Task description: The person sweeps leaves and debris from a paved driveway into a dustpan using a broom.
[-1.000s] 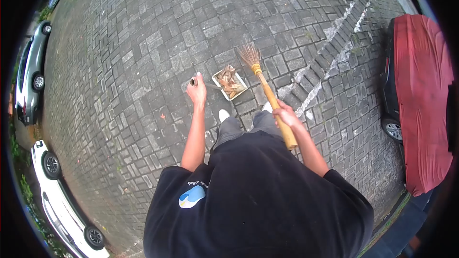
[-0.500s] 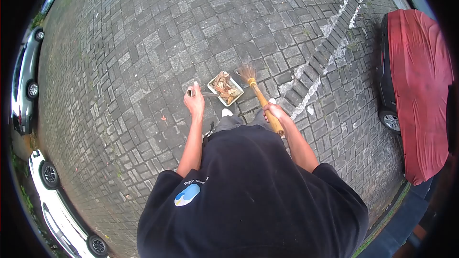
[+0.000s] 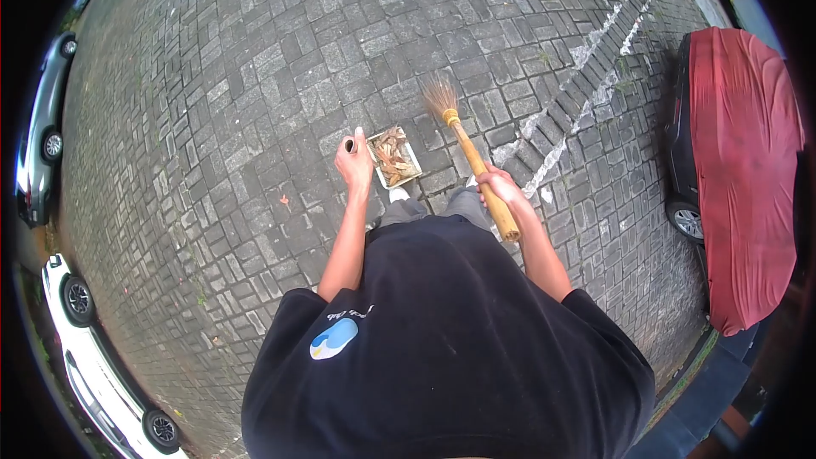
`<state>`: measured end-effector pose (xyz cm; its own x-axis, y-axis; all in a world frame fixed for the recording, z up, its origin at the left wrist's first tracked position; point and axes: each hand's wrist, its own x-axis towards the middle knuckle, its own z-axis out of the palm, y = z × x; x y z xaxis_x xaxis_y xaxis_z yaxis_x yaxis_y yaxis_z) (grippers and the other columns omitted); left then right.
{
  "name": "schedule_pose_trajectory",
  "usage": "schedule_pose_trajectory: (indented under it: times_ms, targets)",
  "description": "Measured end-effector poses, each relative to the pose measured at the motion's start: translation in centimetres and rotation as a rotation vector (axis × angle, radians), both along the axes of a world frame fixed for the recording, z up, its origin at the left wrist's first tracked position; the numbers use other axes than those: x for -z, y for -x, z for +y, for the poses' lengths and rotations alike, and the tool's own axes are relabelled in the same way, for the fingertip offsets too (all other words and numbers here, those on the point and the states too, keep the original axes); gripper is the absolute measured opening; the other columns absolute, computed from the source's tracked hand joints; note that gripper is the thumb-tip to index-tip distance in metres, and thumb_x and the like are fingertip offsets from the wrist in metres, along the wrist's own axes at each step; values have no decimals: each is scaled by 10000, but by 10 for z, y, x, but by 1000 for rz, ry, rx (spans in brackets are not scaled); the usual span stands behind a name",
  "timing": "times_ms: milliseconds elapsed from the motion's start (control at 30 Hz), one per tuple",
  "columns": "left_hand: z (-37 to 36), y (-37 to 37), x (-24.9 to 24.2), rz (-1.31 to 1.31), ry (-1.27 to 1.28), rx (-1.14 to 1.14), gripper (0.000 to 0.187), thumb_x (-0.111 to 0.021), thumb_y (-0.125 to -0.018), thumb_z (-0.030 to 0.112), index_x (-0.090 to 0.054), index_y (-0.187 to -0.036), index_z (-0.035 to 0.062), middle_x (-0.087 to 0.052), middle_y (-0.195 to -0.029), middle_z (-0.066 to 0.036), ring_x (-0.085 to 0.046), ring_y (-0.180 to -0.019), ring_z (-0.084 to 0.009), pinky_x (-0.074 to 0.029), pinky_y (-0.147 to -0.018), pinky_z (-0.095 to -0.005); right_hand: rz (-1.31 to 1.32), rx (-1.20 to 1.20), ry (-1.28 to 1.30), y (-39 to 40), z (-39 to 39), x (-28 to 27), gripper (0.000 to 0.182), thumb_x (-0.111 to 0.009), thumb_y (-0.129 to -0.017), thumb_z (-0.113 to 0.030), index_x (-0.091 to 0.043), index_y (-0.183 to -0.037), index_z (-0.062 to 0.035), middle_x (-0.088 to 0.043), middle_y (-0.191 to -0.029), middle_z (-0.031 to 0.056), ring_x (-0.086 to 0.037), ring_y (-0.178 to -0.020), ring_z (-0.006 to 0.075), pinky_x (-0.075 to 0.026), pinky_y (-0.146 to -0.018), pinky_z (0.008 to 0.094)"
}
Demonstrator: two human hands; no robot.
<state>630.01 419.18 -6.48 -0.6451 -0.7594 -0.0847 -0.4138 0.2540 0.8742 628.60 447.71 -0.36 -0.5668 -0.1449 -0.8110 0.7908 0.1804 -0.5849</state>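
My left hand (image 3: 355, 163) is closed around the upright handle of a dustpan (image 3: 416, 162), its open tube end showing at the top of the fist. Dry brown leaves (image 3: 392, 158) lie in the pale, shallow pan, just in front of my shoes. In my right hand (image 3: 501, 188) is a broom (image 3: 470, 150) with a thick bamboo handle, gripped near its lower end. Its bristles (image 3: 439, 95) point forward, beyond the pan's right corner. The hand hides most of the dustpan handle.
Grey paving bricks (image 3: 255, 119) cover the ground, with a small orange leaf (image 3: 285, 200) left of my arm. A broken white line (image 3: 544, 161) runs off to the right. A car under a red cover (image 3: 744, 178) stands right; a white car (image 3: 106, 382) and others stand left.
The broom's bristles have moved forward, farther from the dustpan. My left hand now appears closer to the pan's left side, covering the handle that showed between them.
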Motion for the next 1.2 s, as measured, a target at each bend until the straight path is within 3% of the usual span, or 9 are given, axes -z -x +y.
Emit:
schedule_pose_trajectory:
  times_ms: [200, 267, 400, 667, 867, 967, 1033, 1133, 1200]
  targets:
    - [-19, -8, 0, -71, -34, -54, 456, -554, -861, 396, -530, -634, 1, -506, -541, -78, -451, -534, -168, -385, -559, -356, -31, 13, 50, 5, 5, 1, 538, -528, -753, -112, -413, -1279, -88, -498, -674, 55, -494, -485, 139, -439, -429, 272]
    - [-25, -14, 8, -115, -37, -83, 452, -550, -854, 417, -565, -658, 10, -552, -577, -77, -498, -568, -169, -404, -585, -355, -69, -43, 71, 5, 11, 2, 646, -525, -773, -127, -295, -1377, -113, -522, -691, 49, -496, -500, 117, -434, -431, 246]
    - [-30, -26, 1, -54, -80, -282, 489, -548, -850, 449, -592, -696, -13, -593, -625, -74, -537, -612, -177, -420, -611, -354, -1, -80, 4, 19, -6, 4, 615, -535, -760, -114, -331, -1338, -81, -505, -682, 62, -501, -490, 144, -441, -426, 276]
    - [-41, -35, 0, -18, -118, -367, 414, -575, -842, 382, -555, -735, -17, -564, -667, -101, -511, -627, -200, -417, -623, -368, 114, -262, -4, 137, -79, 91, 585, -533, -779, -109, -316, -1321, -88, -504, -676, 63, -506, -509, 145, -446, -430, 289]
    - [-34, -37, 5, 42, -52, -286, 324, -582, -853, 283, -506, -696, 10, -495, -647, -87, -478, -632, -197, -406, -628, -341, 1, -349, -35, 169, -112, 129, 201, -533, -754, -126, -521, -897, 15, -536, -655, 107, -547, -519, 203, -476, -455, 342]
    - [-34, -38, 8, 6, -51, -260, 312, -588, -852, 274, -511, -699, 12, -498, -646, -79, -478, -623, -186, -409, -627, -334, -67, -442, -56, 131, -100, 94, 180, -538, -748, -133, -520, -869, 0, -528, -640, 79, -524, -503, 169, -453, -441, 305]
    - [-36, -38, 9, 9, -59, -247, 352, -594, -844, 345, -548, -732, 15, -525, -638, -27, -460, -646, -111, -409, -630, -296, -105, -474, -44, 108, -85, 47, 154, -529, -759, -159, -511, -854, -39, -521, -641, 41, -492, -482, 118, -427, -422, 255]
    - [-35, -35, 3, 15, -163, -253, 320, -600, -835, 307, -575, -714, 12, -542, -624, -55, -494, -610, -137, -414, -611, -309, -131, -455, 28, 92, -60, -18, 273, -521, -772, -178, -539, -1002, -33, -524, -658, 24, -481, -479, 92, -426, -425, 240]
    - [-39, -37, 14, -19, -203, -225, 313, -590, -842, 316, -595, -746, 19, -561, -663, -39, -492, -641, -121, -406, -624, -294, -93, -522, 2, 87, -50, -43, 472, -519, -780, -185, -475, -1221, -23, -529, -678, 9, -480, -484, 77, -430, -432, 234]
